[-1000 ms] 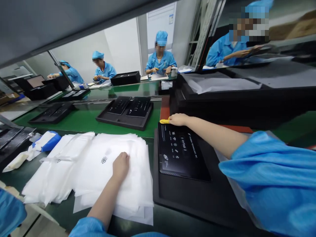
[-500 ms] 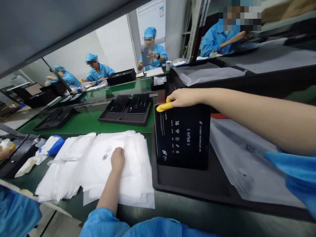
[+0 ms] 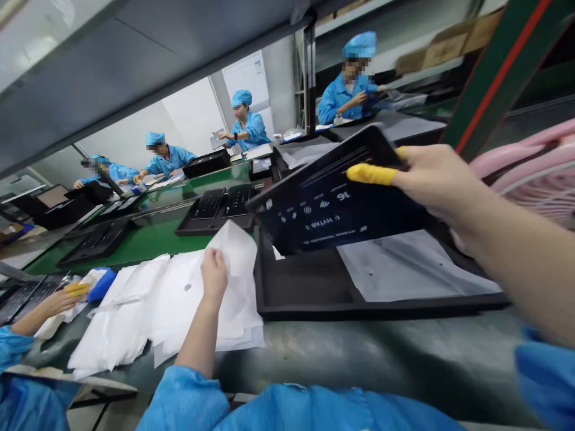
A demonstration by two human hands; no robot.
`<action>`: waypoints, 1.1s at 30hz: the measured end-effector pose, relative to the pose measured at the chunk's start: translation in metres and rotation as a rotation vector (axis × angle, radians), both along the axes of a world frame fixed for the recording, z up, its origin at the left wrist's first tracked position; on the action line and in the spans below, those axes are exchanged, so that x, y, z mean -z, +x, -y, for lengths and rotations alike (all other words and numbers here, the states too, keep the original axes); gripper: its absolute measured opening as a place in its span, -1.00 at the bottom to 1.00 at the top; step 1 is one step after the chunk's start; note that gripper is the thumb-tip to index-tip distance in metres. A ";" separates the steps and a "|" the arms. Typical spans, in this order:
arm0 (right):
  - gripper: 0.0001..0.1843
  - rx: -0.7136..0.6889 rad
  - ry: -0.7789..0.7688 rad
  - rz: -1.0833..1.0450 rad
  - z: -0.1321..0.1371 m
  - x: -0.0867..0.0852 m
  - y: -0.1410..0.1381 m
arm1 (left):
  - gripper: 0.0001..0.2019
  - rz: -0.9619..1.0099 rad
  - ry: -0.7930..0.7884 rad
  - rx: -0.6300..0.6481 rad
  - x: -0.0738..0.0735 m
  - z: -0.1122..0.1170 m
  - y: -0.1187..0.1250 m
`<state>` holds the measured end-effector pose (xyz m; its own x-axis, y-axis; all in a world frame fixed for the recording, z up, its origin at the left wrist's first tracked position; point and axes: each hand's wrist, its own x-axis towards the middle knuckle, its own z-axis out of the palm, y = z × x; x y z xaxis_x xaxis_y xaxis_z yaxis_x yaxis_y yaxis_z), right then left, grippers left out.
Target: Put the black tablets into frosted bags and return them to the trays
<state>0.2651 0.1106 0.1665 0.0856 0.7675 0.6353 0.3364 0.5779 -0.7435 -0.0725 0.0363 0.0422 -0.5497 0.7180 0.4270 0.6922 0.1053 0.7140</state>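
Observation:
My right hand (image 3: 426,176), with yellow finger cots, grips a black tablet (image 3: 332,206) by one end. The tablet is tilted in the air above a black tray (image 3: 309,284), its printed face toward me. My left hand (image 3: 214,274) pinches a white plastic bag (image 3: 236,248) whose upper edge is raised off the pile. Under it lies a stack of white bags (image 3: 179,305) on the bench. Another translucent bag (image 3: 404,266) lies in the right part of the tray.
Two black trays, one nearer (image 3: 184,226) and one farther left (image 3: 74,256), hold tablets on the green belt (image 3: 157,242). A co-worker's hand (image 3: 63,299) is at the left. A pink fan (image 3: 539,173) stands at the right. Several co-workers in blue sit across the line.
My right hand has lifted the tablet out of the tray and turned it to a slant. My left hand has raised the edge of a top bag. The view has shifted right.

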 end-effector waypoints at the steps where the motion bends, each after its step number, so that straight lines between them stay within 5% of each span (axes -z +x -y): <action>1: -0.64 0.016 -0.011 -0.114 0.006 0.006 0.010 | -0.89 0.034 0.003 0.097 -0.001 -0.004 0.018; 4: -0.61 0.119 -0.079 -0.245 0.019 0.028 0.023 | -0.84 0.158 -0.037 0.265 0.013 -0.012 0.069; 9: -0.50 0.143 -0.259 -0.143 0.037 0.086 0.009 | -0.81 0.365 0.034 0.183 0.043 -0.020 0.093; 11: -0.48 0.068 -0.306 -0.134 0.046 0.107 0.001 | -0.80 0.437 0.074 0.173 0.037 -0.026 0.084; 14: -0.52 -0.043 -0.284 -0.141 0.055 0.126 -0.007 | -0.79 0.498 0.130 0.179 0.006 -0.036 0.070; 18: -0.60 -0.180 -0.172 -0.086 0.061 0.131 -0.018 | -0.80 0.311 0.218 0.279 -0.047 -0.035 0.073; 21: -0.62 -0.159 -0.128 -0.110 0.064 0.131 -0.026 | -0.78 -0.030 0.108 0.452 -0.064 -0.018 0.093; 23: -0.64 -0.162 -0.176 -0.198 0.065 0.130 -0.026 | -0.74 -0.151 0.044 0.508 -0.059 -0.003 0.105; 29: -0.64 -0.180 -0.336 -0.571 0.053 0.123 -0.011 | -0.62 -0.167 0.033 0.511 -0.009 0.006 0.117; 31: -0.61 -0.122 -0.326 -0.671 0.050 0.122 -0.009 | -0.58 -0.164 0.050 0.580 -0.009 0.001 0.129; 33: -0.60 -0.104 -0.317 -0.758 0.049 0.123 -0.013 | -0.60 -0.188 0.055 0.665 -0.025 -0.007 0.146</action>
<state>0.2516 0.0615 0.0430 0.3222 0.9283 0.1857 -0.3651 0.3028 -0.8803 0.0735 0.0435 0.0670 0.0865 0.8511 0.5177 0.7097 -0.4173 0.5675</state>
